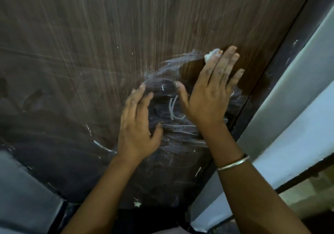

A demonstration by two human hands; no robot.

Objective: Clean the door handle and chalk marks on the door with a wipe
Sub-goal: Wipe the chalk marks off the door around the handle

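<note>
The right hand [207, 98] lies flat on the door [90, 44], fingers [227, 60] straight and close together, pointing up and pressing the white wipe [213, 55], which peeks out beside the fingertips. The left hand [137, 123] rests on the door, fingers loosely spread. Chalk marks [173, 111] show between the hands, with smears near the wipe.

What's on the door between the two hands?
Head view: a curved white chalk scribble on the door, between the left hand and right hand, not yet wiped.

Bare forearms, no sleeves, thin metal bangle [233, 162] on rt wrist
</note>
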